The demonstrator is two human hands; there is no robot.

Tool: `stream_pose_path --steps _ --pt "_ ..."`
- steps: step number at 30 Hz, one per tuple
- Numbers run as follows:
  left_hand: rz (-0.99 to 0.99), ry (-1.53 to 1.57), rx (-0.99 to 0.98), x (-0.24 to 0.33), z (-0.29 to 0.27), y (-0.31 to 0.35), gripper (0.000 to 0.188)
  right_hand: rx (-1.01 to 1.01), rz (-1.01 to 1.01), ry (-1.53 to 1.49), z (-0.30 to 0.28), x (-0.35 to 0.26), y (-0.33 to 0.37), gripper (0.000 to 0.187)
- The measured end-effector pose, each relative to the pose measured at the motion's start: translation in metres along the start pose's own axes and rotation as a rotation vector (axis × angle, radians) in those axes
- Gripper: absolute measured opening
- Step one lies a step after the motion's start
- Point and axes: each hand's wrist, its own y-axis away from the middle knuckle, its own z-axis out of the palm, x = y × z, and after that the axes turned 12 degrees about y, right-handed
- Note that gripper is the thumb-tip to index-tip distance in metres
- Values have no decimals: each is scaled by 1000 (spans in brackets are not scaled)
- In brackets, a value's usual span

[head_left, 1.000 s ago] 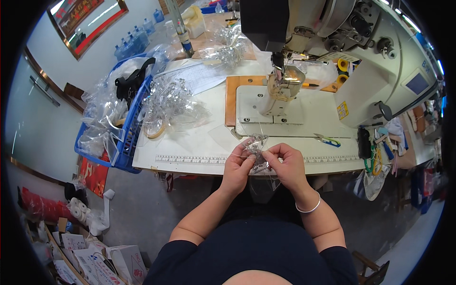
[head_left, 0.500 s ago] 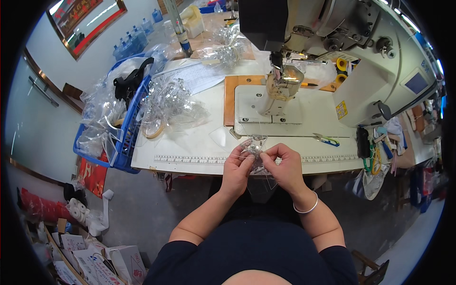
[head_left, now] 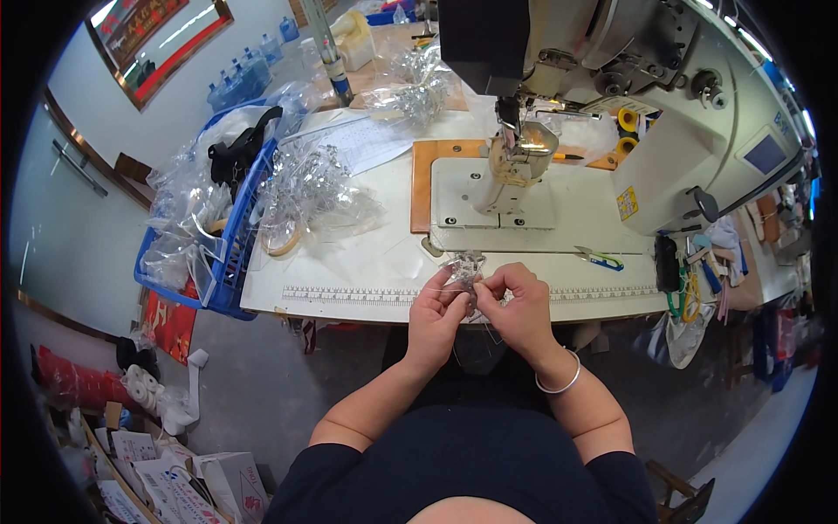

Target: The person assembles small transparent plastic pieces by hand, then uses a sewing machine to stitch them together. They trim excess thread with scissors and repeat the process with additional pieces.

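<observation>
Between both hands, over the table's front edge, is a small clear plastic piece with silvery ornaments [head_left: 468, 266]; its exact kind is unclear. My left hand [head_left: 436, 319] grips its left side, fingers closed and thumb pressed on it. My right hand [head_left: 517, 306] pinches its right side, close to the left thumb. Thin clear strips hang below the fingers. Beyond the hands stands a sewing machine [head_left: 524, 157] with a raised post. A measuring tape strip [head_left: 349, 295] runs along the front of the white table [head_left: 367, 253].
Thread snips [head_left: 601, 258] lie to the right, below the machine. Left on the table is a heap of clear, silvery plastic pieces [head_left: 305, 188], beside a blue basket [head_left: 229, 253] of plastic. Tools and scissors [head_left: 690, 293] hang at the right edge. Boxes [head_left: 231, 485] stand lower left.
Both hands have shifted very slightly, the right one a little to the left. The ornamented plastic piece has turned a little between the fingers, its top tilting left.
</observation>
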Motion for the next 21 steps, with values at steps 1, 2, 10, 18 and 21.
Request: stream_pose_path --steps 1,2,10,18,21 --pt "-1 -8 -6 1 1 0 49 -21 1 -7 -2 -1 -1 14" --pt "-3 -16 -12 3 1 1 49 -41 4 -13 -4 -2 -2 14" --pt "-40 14 2 9 5 -2 43 -26 -17 41 -4 3 1 11" --pt "-181 72 113 8 1 -15 37 -61 -131 149 -6 9 4 10" --pt "-188 83 120 10 6 -17 37 -43 -86 151 -9 12 6 11"
